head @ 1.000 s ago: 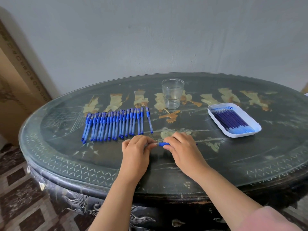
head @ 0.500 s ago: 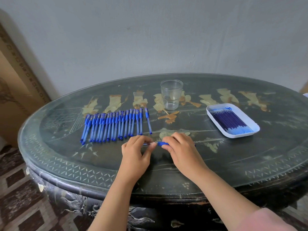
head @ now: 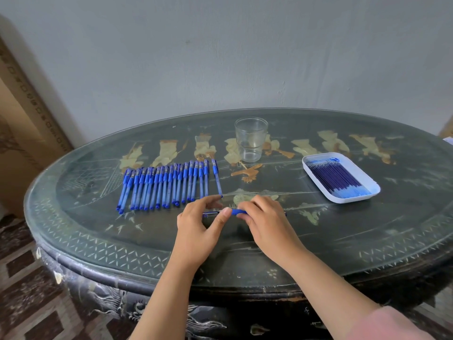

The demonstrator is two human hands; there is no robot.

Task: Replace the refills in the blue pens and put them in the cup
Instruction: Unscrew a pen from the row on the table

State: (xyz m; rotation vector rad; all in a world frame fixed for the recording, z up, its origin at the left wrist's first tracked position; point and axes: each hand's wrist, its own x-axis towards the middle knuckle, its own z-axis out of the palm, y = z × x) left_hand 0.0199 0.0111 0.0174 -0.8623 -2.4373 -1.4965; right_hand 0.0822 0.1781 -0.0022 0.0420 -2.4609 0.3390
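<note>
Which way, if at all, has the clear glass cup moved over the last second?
No. The clear glass cup stands on the same pale inlay of the dark oval table.

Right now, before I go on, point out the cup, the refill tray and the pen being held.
cup [head: 251,141], head view, middle of its clear wall.
refill tray [head: 355,199], head view, its white near rim.
held pen [head: 239,212], head view, its exposed blue grip.

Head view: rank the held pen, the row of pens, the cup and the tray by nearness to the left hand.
1. Held pen, pinched by the left hand.
2. Row of pens, just beyond, leftward.
3. Cup, farther back, rightward.
4. Tray, far right.
</note>
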